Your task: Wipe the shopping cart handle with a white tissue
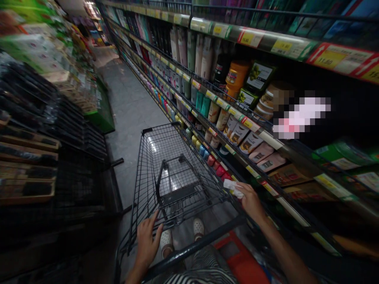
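Observation:
A black wire shopping cart (177, 169) stands in front of me, its basket showing bare mesh and floor through it. My left hand (148, 236) is over the cart's near left part, fingers apart, with nothing in it. Over the cart's right edge, my right hand (248, 199) has its fingers closed on a crumpled white tissue (233, 187). The cart's handle bar (204, 236) runs between my forearms. Something red (241, 256) lies below the handle at the right.
Shelves of bottles and tubs (237, 75) with price labels line the right side, close to the cart. Boxed goods (26, 169) and a green display bin (102, 106) stand at left. The grey tiled aisle (127, 90) runs ahead. My light shoes are below.

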`<state>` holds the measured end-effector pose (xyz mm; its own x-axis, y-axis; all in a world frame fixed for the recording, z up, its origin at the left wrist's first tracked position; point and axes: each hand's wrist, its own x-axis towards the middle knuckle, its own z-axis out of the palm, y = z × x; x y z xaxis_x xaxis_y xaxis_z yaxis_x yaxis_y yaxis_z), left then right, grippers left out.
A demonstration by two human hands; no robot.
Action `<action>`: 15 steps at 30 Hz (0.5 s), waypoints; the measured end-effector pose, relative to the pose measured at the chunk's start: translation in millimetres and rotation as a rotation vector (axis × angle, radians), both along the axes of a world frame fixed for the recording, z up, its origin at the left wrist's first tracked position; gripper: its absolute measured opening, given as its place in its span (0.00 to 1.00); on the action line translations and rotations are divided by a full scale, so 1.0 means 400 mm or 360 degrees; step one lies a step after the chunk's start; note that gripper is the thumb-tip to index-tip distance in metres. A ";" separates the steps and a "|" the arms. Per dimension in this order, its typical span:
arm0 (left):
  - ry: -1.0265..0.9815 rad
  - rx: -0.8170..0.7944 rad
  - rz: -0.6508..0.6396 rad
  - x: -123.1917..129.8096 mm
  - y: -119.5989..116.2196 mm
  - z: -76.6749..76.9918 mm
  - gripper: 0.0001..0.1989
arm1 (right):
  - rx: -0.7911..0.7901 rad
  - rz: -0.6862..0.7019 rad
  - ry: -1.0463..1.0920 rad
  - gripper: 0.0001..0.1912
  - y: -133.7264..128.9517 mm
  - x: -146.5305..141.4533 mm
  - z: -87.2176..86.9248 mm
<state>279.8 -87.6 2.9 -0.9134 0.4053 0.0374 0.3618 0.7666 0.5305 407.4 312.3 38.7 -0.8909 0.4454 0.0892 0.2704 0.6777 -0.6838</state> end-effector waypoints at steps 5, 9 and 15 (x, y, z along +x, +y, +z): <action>0.0031 -0.0064 -0.0488 0.042 0.209 0.050 0.20 | -0.0341 -0.0034 -0.0177 0.21 -0.044 0.047 -0.073; -0.0046 -0.0650 -0.0629 0.058 0.311 0.069 0.19 | -0.0501 -0.0047 -0.0225 0.20 -0.072 0.045 -0.116; -0.0237 -0.0952 -0.0749 0.047 0.302 0.070 0.18 | -0.0465 0.0045 -0.0312 0.18 -0.044 -0.027 -0.115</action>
